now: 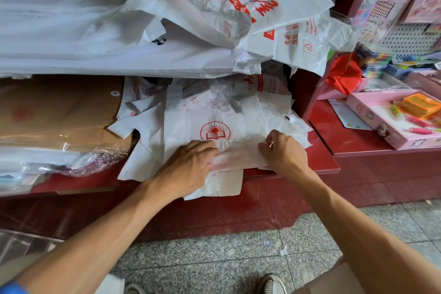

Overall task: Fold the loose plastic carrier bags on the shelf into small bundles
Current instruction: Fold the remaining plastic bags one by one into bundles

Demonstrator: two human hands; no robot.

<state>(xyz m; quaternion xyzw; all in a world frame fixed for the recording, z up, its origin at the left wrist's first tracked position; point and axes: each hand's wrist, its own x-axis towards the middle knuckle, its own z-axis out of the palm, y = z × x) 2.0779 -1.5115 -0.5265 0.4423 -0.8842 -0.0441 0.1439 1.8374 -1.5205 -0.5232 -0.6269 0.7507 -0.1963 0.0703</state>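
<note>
A white plastic carrier bag [222, 124] with a red sun-and-book logo lies flat on the red lower shelf [324, 157]. Its near part is folded into a band [238, 155] across the shelf's front edge. My left hand [188, 167] lies on the band's left end, fingers bent over the fold. My right hand [284, 150] pinches the band's right end with curled fingers. More loose white bags [148, 102] lie beneath and behind it. A big heap of red-printed bags [238, 2] sits on the shelf above.
Brown envelopes [59, 107] and clear-wrapped packs [47, 162] fill the lower shelf's left. A pink tray of stationery [381, 122] and a red cloth [343, 74] stand at the right. Speckled floor tiles [214, 258] and my shoes lie below.
</note>
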